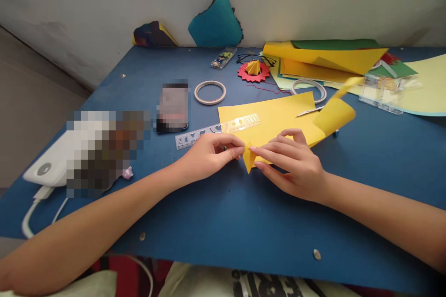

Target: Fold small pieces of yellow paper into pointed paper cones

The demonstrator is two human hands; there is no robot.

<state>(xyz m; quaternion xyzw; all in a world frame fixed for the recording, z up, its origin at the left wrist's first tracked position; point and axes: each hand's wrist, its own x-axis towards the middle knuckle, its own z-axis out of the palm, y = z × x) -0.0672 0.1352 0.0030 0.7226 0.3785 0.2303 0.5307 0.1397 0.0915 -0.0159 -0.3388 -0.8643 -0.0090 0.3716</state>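
While pinching the folded paper (248, 163) w/ L hand (211, 155), thumb tight vs. forefinger, also resting fingertips of R hand (296, 164) on its other side, fingers half-bent; prob. to stop folds springing open. Can't tell re R thumb's grip. Holding it point-down at near edge of the yellow sheet (278, 113), prob. for elbow room.

Just beyond, see ruler (198, 138) lying part on sheet, part on table (195, 222), prob. kept w/in L reach. Note scissors (308, 112), blades out over sheet, rest hidden by its curled R end; prob. left handy.

Further off, find 2 tape rolls (210, 102) & phone (173, 106) (blurred), prob. pushed clear of work. Past those, spot red paper ring (243, 72) w/ yellow cone (253, 67) in middle, maybe parked there to avoid crushing, glasses (244, 59) just behind. By wall (104, 4), see paper stack (324, 60), prob. spare stock.
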